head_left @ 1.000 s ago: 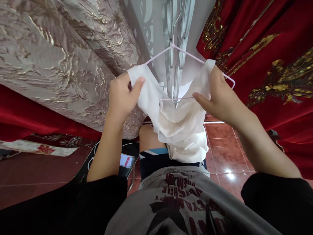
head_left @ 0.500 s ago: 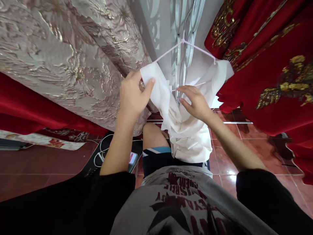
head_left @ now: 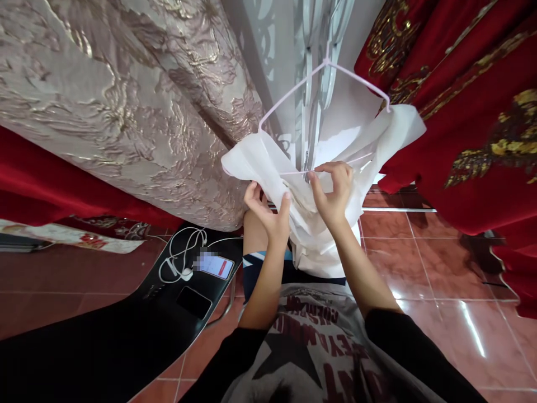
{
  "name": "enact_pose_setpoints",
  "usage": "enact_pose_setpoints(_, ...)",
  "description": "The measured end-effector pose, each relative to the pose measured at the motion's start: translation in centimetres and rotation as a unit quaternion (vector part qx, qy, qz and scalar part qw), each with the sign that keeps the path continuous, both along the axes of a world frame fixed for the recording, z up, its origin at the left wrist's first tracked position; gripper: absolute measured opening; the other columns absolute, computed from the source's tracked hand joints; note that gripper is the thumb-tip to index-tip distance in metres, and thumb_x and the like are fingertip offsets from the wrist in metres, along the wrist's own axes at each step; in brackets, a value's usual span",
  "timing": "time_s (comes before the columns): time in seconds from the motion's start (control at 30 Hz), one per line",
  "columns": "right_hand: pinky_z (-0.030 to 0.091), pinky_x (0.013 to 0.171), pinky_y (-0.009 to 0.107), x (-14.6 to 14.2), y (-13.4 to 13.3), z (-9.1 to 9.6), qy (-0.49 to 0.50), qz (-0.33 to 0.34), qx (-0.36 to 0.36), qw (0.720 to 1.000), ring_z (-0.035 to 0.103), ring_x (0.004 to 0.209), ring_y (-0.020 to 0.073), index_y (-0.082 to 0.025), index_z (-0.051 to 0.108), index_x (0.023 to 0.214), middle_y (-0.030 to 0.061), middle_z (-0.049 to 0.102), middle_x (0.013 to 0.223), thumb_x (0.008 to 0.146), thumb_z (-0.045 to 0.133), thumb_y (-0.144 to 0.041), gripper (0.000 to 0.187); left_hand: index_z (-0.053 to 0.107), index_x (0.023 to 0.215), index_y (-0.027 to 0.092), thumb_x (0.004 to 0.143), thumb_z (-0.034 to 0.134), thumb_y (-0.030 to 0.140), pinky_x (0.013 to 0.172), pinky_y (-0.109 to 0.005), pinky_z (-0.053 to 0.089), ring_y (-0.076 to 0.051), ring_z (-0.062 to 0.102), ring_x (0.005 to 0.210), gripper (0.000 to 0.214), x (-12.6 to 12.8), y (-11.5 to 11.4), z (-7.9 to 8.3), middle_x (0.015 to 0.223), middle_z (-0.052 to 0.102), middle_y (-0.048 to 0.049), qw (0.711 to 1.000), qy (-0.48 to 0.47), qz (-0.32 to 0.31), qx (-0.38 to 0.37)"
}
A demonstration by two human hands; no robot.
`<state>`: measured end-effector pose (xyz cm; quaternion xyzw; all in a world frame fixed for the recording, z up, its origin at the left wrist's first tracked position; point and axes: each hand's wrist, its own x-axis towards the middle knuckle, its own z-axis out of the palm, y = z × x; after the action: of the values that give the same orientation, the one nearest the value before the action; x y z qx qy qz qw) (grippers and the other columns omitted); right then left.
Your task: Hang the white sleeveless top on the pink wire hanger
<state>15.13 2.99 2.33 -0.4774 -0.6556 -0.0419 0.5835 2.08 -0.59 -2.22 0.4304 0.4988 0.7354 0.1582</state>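
A white cloth garment hangs over both arms of a thin pale pink hanger, its lower part bunched at my lap. At the garment's left edge is my left hand, thumb and fingers apart, the thumb against the cloth. My right hand pinches the hanger's bottom bar near its middle, between thumb and forefinger. The garment's right shoulder spreads out beyond the hanger's right end.
A pinkish-gold floral curtain hangs on the left, with red embroidered fabric on the right. A white metal frame stands behind the hanger. On a black chair lie a lit phone, a dark phone and a white cable.
My left hand has come off the garment's left shoulder and moved down and right. My right hand has closed on the hanger bar. The hanger's left end has dropped slightly.
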Motion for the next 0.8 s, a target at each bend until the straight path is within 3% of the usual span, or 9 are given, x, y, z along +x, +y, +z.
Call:
enact_pose_setpoints(0.1, 0.048, 0.094, 0.039, 0.0, 0.2, 0.0, 0.008, 0.009, 0.008, 1.000, 0.064, 0.094, 0.0181, -0.024, 0.064, 0.095, 0.0012, 0.073, 0.091, 0.102, 0.065, -0.036, 0.014, 0.041, 0.140, 0.028, 0.084, 0.083, 0.062, 0.114, -0.042, 0.055, -0.030, 0.058, 0.143, 0.078, -0.7, 1.3, 0.6, 0.155, 0.051, -0.0188, 0.998, -0.060, -0.003, -0.005)
enact_pose_setpoints(0.2, 0.047, 0.095, 0.040, -0.2, 0.4, -0.3, 0.017, 0.016, 0.002, 1.000, 0.063, 0.095, 0.0188, -0.025, 0.064, 0.094, 0.0017, 0.072, 0.091, 0.103, 0.063, -0.037, 0.015, 0.061, 0.122, 0.021, 0.086, 0.082, 0.060, 0.104, -0.040, 0.061, -0.028, 0.074, 0.117, 0.057, -1.5, 1.8, 1.1, 0.127, 0.073, -0.0150, 0.995, -0.074, -0.046, -0.049)
enact_pose_setpoints(0.27, 0.046, 0.096, 0.041, -0.3, 0.5, -0.4, 0.022, 0.017, -0.012, 1.000, 0.063, 0.096, 0.0198, -0.025, 0.063, 0.094, 0.0021, 0.072, 0.091, 0.103, 0.062, -0.040, 0.017, 0.070, 0.110, 0.019, 0.089, 0.080, 0.058, 0.098, -0.038, 0.063, -0.027, 0.078, 0.106, 0.046, -1.6, 1.6, 1.3, 0.112, 0.079, -0.0117, 0.992, -0.080, -0.062, -0.074)
enact_pose_setpoints(0.43, 0.045, 0.097, 0.042, -0.4, 0.4, -0.3, 0.033, 0.033, -0.024, 0.999, 0.062, 0.096, 0.0196, -0.025, 0.062, 0.094, 0.0019, 0.071, 0.091, 0.103, 0.062, -0.042, 0.019, 0.077, 0.112, 0.020, 0.089, 0.082, 0.049, 0.106, -0.037, 0.060, -0.025, 0.076, 0.114, 0.037, -0.9, 0.7, 1.9, 0.119, 0.080, -0.0096, 0.990, -0.116, -0.071, -0.045)
enact_pose_setpoints(0.6, 0.045, 0.095, 0.041, 0.2, 0.1, 0.0, 0.016, 0.027, -0.037, 0.999, 0.061, 0.097, 0.0200, -0.025, 0.062, 0.093, 0.0025, 0.070, 0.091, 0.103, 0.060, -0.044, 0.022, 0.080, 0.103, 0.019, 0.090, 0.082, 0.052, 0.096, -0.038, 0.063, -0.027, 0.079, 0.104, 0.036, -1.0, 0.4, 4.3, 0.108, 0.082, -0.0096, 0.987, -0.085, -0.119, -0.073)
enact_pose_setpoints(0.8, 0.046, 0.094, 0.040, 0.2, 1.0, -0.3, 0.024, 0.041, -0.026, 0.999, 0.060, 0.097, 0.0193, -0.024, 0.062, 0.094, 0.0022, 0.070, 0.092, 0.104, 0.060, -0.041, 0.019, 0.076, 0.118, 0.021, 0.087, 0.085, 0.054, 0.103, -0.040, 0.061, -0.027, 0.077, 0.112, 0.046, -2.0, 0.6, 5.2, 0.117, 0.081, -0.0110, 0.979, -0.068, -0.179, -0.061)
